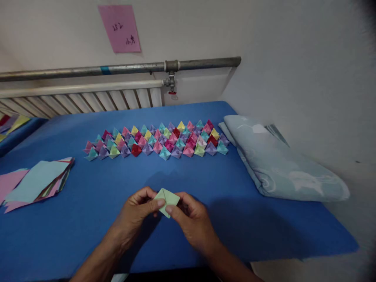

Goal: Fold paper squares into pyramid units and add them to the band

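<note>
Between my two hands is a small pale green folded paper, shaped like a diamond with crease lines meeting near its middle. My left hand pinches its left side, thumb on top and fingers behind. On the right side, my right hand grips it with the thumb pressed near the lower corner. Both hands are held above the blue table surface. Beyond them stand rows of small folded paper boats in pink, red, yellow, green, teal and purple. The fingers behind the paper are partly hidden.
A stack of coloured paper sheets lies at the left. A folded light blue patterned cloth rests at the right by the wall. Behind the table are a radiator, a metal pipe and a pink note.
</note>
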`<control>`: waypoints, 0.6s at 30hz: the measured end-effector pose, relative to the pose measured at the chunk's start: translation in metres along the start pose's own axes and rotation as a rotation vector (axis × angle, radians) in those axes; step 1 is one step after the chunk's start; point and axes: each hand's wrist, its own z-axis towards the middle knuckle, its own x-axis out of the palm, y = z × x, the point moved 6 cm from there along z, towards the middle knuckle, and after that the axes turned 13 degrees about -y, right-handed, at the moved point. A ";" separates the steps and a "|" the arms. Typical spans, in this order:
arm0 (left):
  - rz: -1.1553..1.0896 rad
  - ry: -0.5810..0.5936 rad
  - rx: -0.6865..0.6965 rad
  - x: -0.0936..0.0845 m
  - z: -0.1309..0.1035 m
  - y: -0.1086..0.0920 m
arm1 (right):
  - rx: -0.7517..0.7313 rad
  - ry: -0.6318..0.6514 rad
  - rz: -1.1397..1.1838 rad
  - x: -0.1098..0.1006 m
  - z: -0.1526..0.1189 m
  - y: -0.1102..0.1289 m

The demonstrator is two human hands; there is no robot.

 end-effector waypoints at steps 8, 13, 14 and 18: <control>-0.039 -0.107 0.075 -0.002 -0.004 0.003 | -0.072 -0.044 0.084 0.005 -0.004 0.005; 0.253 0.009 0.381 -0.003 -0.006 -0.019 | -0.410 -0.074 -0.344 -0.006 -0.004 0.018; 0.347 0.048 0.507 -0.003 -0.008 -0.028 | -0.557 -0.046 -0.451 -0.006 -0.006 0.024; 0.699 0.142 0.991 0.001 -0.023 -0.041 | -1.022 0.076 -0.696 -0.002 -0.017 0.035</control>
